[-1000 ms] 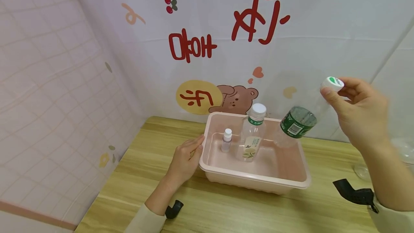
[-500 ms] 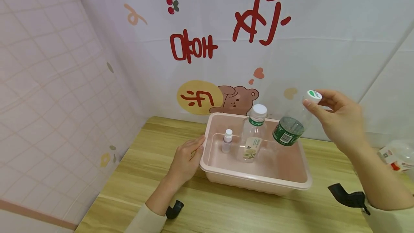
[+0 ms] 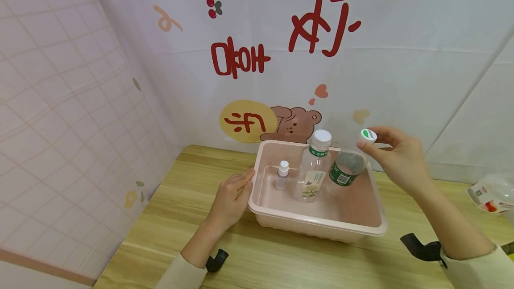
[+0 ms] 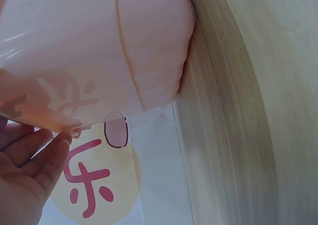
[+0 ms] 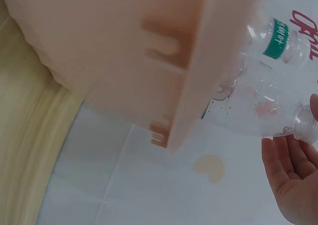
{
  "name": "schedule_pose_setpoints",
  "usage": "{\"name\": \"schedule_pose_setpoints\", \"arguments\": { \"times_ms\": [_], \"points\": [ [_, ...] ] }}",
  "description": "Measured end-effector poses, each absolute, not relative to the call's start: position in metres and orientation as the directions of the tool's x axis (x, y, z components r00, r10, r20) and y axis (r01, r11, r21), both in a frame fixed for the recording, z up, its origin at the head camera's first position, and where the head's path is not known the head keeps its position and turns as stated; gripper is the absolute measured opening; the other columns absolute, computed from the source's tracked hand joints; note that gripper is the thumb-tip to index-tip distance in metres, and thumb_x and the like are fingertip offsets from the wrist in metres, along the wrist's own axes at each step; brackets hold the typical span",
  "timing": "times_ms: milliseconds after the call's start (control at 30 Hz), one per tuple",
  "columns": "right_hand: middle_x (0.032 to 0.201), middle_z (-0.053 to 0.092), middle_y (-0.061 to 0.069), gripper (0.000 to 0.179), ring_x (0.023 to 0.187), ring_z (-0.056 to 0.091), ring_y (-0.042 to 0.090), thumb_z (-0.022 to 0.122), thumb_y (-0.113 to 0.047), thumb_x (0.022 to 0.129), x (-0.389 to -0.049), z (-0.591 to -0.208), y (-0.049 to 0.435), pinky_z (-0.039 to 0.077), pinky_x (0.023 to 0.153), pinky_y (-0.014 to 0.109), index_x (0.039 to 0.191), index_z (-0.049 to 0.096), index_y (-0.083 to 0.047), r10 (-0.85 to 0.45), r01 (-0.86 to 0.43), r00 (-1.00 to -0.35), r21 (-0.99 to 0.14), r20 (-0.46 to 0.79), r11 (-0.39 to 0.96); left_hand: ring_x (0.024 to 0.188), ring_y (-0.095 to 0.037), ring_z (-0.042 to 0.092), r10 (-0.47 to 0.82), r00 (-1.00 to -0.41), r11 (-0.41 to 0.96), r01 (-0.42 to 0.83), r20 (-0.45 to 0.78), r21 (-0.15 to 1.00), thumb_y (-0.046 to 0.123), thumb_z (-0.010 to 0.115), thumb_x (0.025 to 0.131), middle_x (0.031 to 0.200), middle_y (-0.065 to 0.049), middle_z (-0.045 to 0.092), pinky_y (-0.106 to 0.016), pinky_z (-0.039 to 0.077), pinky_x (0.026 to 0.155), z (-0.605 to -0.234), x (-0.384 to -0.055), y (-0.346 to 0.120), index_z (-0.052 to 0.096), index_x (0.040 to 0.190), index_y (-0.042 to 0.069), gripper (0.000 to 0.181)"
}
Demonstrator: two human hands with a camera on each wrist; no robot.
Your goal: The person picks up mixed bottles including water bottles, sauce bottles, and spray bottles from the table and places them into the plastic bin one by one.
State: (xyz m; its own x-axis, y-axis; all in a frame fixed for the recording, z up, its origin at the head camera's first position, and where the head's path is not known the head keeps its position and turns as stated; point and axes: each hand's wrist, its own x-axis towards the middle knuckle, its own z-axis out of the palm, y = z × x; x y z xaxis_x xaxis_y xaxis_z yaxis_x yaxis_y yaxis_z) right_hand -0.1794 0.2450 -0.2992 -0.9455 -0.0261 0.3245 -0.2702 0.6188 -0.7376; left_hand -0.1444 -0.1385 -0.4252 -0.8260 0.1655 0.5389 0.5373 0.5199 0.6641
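Observation:
A pink plastic basin (image 3: 321,221) sits on the wooden table. At its left rim, my left hand (image 3: 230,197) holds the edge; in the left wrist view, the fingers (image 4: 52,155) are at the rim. My right hand (image 3: 397,159) pinches a clear bottle (image 3: 345,171) with a green label by its white-capped neck. This bottle is tilted, its lower part inside the right side of the basin. Inside the basin stand a taller clear bottle (image 3: 313,173) with a white cap and a small white-capped bottle (image 3: 283,176). The right wrist view shows the held bottle's clear shoulder (image 5: 258,103).
On the right of the table (image 3: 192,217) lies another clear bottle (image 3: 491,193) with a red and white label, partly cut off by the frame. A printed cloth wall (image 3: 401,57) rises directly behind the basin. A pale grid-patterned wall (image 3: 60,101) stands at the left.
My right hand has moved left and down, bringing the green-labelled bottle from the basin's right rim down into it. The left hand has stayed at the rim.

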Motion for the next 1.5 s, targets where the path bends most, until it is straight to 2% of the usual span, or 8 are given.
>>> {"name": "schedule_pose_setpoints", "arguments": {
  "times_ms": [367,667,1500],
  "points": [
    [0.1,0.071,-0.009,0.041,0.088,0.064,-0.009,0.081,-0.024,0.094,-0.183,-0.317,0.24,0.054,0.074,0.008,0.128,0.07,-0.002,-0.051,-0.305,-0.934,-0.712,0.354,0.633,0.126,-0.03,0.065,0.164,-0.837,0.52,0.523,0.523,0.675,0.009,0.06,0.103,0.137,-0.014,0.067,-0.046,0.053,0.107,-0.426,-0.145,-0.138,0.069,0.133,-0.004,0.034],
    [0.111,0.073,0.019,0.041,0.092,0.061,-0.011,0.08,-0.021,0.094,-0.185,-0.321,0.236,0.052,0.074,0.007,0.128,0.069,0.001,-0.083,-0.341,-0.922,-0.688,0.379,0.641,0.127,-0.03,0.065,0.16,-0.838,0.521,0.52,0.522,0.677,0.009,0.059,0.103,0.137,-0.014,0.067,-0.045,0.052,0.107,-0.427,-0.145,-0.139,0.069,0.133,-0.004,0.034],
    [0.117,0.072,0.022,0.047,0.096,0.057,-0.013,0.08,-0.021,0.095,-0.187,-0.32,0.246,0.049,0.076,0.006,0.133,0.064,0.003,-0.136,-0.36,-0.921,-0.667,0.364,0.653,0.126,-0.03,0.066,0.16,-0.829,0.516,0.533,0.535,0.671,0.008,0.06,0.103,0.137,-0.014,0.067,-0.045,0.053,0.106,-0.426,-0.145,-0.138,0.069,0.133,-0.004,0.034]
  ]
}}
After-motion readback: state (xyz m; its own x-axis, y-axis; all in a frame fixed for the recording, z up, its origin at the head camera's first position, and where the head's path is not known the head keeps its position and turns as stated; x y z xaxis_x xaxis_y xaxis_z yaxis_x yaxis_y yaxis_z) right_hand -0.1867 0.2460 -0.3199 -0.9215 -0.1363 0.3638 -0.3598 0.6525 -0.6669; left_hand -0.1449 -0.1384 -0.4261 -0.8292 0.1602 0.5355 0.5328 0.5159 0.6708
